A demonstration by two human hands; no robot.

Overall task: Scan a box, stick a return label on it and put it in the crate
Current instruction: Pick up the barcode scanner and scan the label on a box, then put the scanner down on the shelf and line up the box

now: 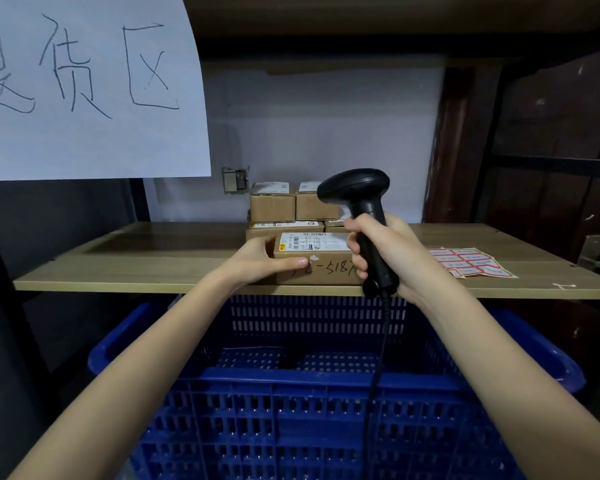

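— Blue and slotted, the crate (326, 403) fills the bottom of the view, under the front edge of the wooden shelf (146, 268). What are the arms doing above it?

— Both forearms reach forward over the crate to the shelf. The left hand (257, 259) lies palm-in against the left end of the front box (316, 261), fingers hidden behind that end and the thumb stretched flat along the front face, so it is closed on the box.

— And the right?

— The right hand (378, 252) is wrapped in a fist round the grip of a black scanner (355, 192), held upright, head at the top and turned leftward above the box. Its cable (378, 358) hangs down from the grip into the crate area.

— Where does the box sit relative to the hands?

— Between them, on the shelf near its front edge. The right fist overlaps the box's right end in the view; whether it touches I cannot tell. A white shipping label (314, 241) lies on top, and handwriting runs across the front face.

— Anything else nearby?

— More cardboard boxes (274, 206) are stacked just behind it. A sheet of red-bordered stickers (468, 261) lies on the shelf to the right of the right hand. A white paper sign (84, 84) with handwritten characters hangs at upper left.
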